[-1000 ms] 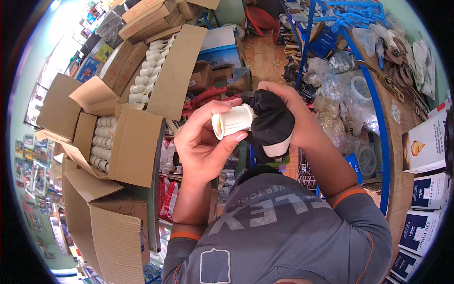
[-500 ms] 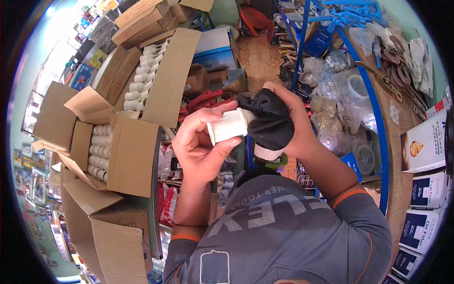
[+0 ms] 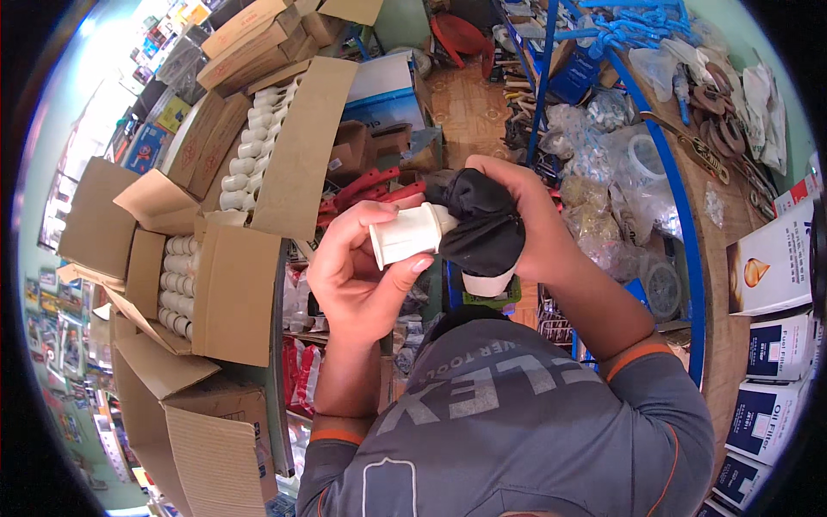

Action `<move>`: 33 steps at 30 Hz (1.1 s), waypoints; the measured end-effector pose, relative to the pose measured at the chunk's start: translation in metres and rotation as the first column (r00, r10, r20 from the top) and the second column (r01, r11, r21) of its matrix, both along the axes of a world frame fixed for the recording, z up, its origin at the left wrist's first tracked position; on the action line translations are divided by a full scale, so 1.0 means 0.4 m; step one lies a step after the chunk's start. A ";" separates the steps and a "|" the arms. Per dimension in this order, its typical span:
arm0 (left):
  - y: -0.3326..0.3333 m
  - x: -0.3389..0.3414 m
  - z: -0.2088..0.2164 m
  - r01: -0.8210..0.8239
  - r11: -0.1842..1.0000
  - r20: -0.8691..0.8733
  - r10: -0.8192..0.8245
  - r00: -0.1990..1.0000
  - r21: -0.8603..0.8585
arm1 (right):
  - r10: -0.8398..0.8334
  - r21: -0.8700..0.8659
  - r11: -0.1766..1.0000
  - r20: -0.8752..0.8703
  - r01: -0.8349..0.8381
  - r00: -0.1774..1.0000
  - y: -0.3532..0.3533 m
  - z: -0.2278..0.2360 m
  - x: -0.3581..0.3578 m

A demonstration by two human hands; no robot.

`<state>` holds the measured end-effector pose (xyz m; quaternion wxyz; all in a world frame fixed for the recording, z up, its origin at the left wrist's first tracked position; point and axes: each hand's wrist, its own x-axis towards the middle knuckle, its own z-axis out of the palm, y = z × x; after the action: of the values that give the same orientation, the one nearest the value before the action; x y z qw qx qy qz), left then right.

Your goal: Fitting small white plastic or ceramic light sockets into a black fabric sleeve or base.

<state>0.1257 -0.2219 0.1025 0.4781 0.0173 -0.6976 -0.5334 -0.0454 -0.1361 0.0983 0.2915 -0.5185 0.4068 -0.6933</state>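
Between the thumb and fingers of my left hand (image 3: pixel 357 276) is a white flanged cylinder (image 3: pixel 405 237), held nearly level. It looks smooth and hard, with a wider rim at its left end and a narrower right end. My right hand (image 3: pixel 536 220) grips a bunched black cloth (image 3: pixel 482 226), which touches the cylinder's right end and partly hides it. A pale, off-white curved edge (image 3: pixel 489 283) shows below the cloth; what it belongs to I cannot tell. Most of my right fingers are behind the cloth.
To the left, an open cardboard box (image 3: pixel 231 297) holds stacked white cylinders (image 3: pixel 178 289). Behind it, another carton (image 3: pixel 297 151) holds rows of white pieces. Blue-edged shelving (image 3: pixel 689 224) with bagged goods stands at right, near white boxes (image 3: pixel 771 258). Red tools (image 3: pixel 370 188) lie beyond my left hand.
Both hands have shifted slightly left with the cylinder and cloth. The cloth's folds have changed a little, and the cylinder is tilted slightly differently.
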 end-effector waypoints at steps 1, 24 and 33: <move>0.005 -0.001 0.001 -0.010 1.000 0.005 0.010 1.000 -0.007 | -0.082 -0.021 0.996 0.012 0.082 0.997 -0.003 -0.011 -0.001; 0.004 -0.023 -0.012 -0.090 0.944 0.013 0.099 0.995 -0.318 | 0.215 -0.024 0.964 0.661 -0.266 0.719 -0.006 -0.044 -0.002; 0.004 0.021 0.003 -0.036 0.964 0.247 -0.032 0.968 0.265 | -0.208 -0.165 0.971 -0.241 0.171 0.948 0.015 -0.019 0.015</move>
<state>0.1343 -0.2204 0.1035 0.3804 0.1493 -0.6737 -0.6157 -0.0392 -0.1299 0.0906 0.1305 -0.5816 0.4385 -0.6726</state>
